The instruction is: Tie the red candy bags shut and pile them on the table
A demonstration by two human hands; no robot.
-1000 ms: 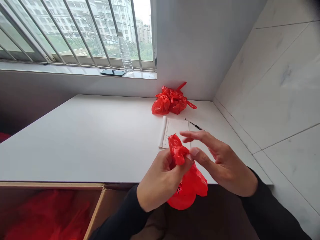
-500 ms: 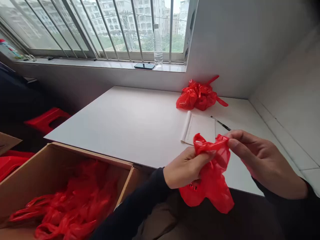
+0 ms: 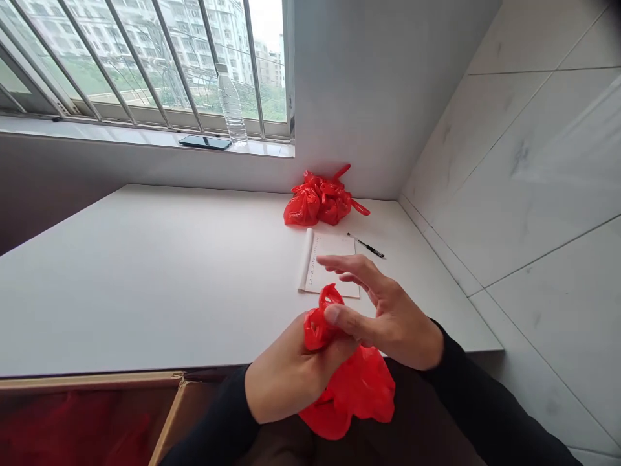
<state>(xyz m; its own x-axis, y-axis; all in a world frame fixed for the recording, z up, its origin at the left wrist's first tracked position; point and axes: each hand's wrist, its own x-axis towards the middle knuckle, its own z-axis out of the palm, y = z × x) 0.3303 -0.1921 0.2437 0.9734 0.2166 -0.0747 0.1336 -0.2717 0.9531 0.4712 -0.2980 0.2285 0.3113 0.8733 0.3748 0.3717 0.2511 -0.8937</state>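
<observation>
A thin red plastic bag [image 3: 361, 388] is bunched in the fist of my left hand [image 3: 294, 372], in front of the table edge. Its gathered top and a small loop stick up above the fist, while the lower part hangs below. Over the bag's top, my right hand [image 3: 388, 317] has its fingers stretched and the thumb apart. That thumb lies at the gathered plastic; whether it presses on it I cannot tell. Just beyond the hands, a notepad [image 3: 334, 252] with its cover folded back rests on the white table [image 3: 194, 272].
Crumpled red bags [image 3: 323, 200] lie against the wall, and a black pen [image 3: 366, 246] sits beside the notepad. A cardboard box [image 3: 167, 414] holding more red plastic stands at lower left. On the windowsill are a phone [image 3: 204, 142] and a clear bottle [image 3: 231, 107].
My right hand has let go of the bag's top edge and spread its fingers. The bag's top is now bunched in my left hand. The view has turned to the right.
</observation>
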